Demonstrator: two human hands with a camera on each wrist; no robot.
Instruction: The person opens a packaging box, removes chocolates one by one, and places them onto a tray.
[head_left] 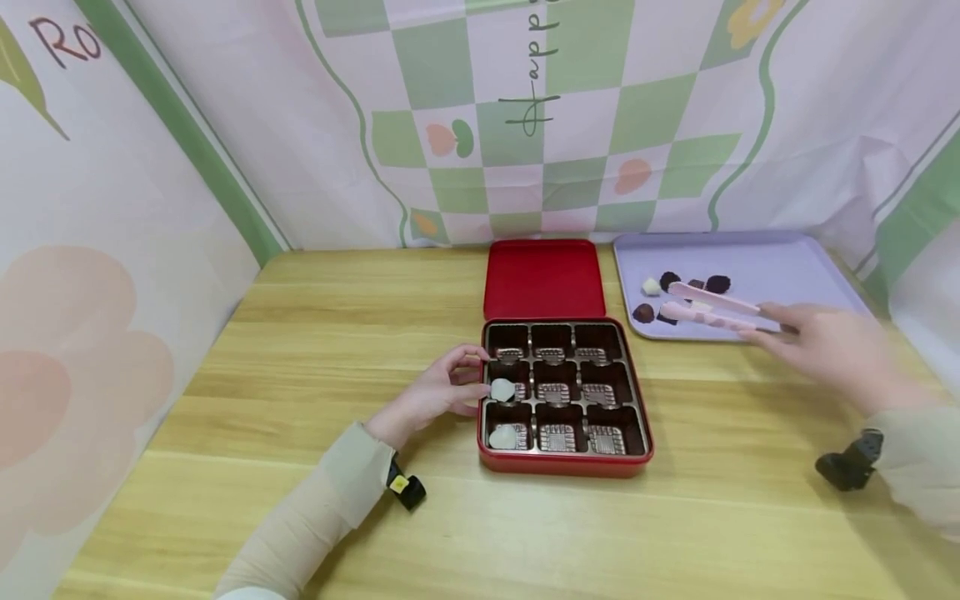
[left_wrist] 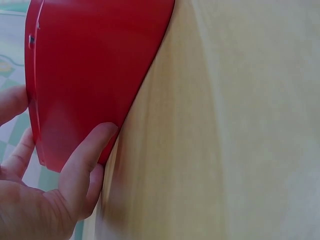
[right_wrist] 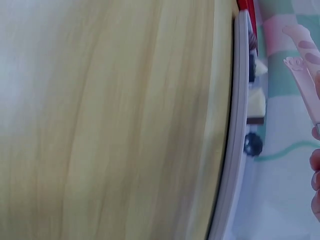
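A red tin [head_left: 566, 467] with a brown divided insert stands in the middle of the table. Two whitish round pieces [head_left: 502, 389] sit in its left column, one in the middle row and one in the near row. My left hand [head_left: 431, 396] rests its thumb and fingertips against the tin's left side, also seen as a red wall [left_wrist: 95, 75] in the left wrist view. With my right hand [head_left: 832, 350] I hold pink tongs [head_left: 716, 300], tips apart, above dark and white chocolates [head_left: 718, 284] on a lilac tray [head_left: 795, 267]. The tips look paw-shaped [right_wrist: 295, 63].
Behind the tin lies its red lid [head_left: 543, 279], beside the tray's left edge. A printed cloth [head_left: 585, 108] hangs along the table's back edge and another panel [head_left: 112, 208] stands at the left. Wooden table top [head_left: 337, 333] extends left of the tin.
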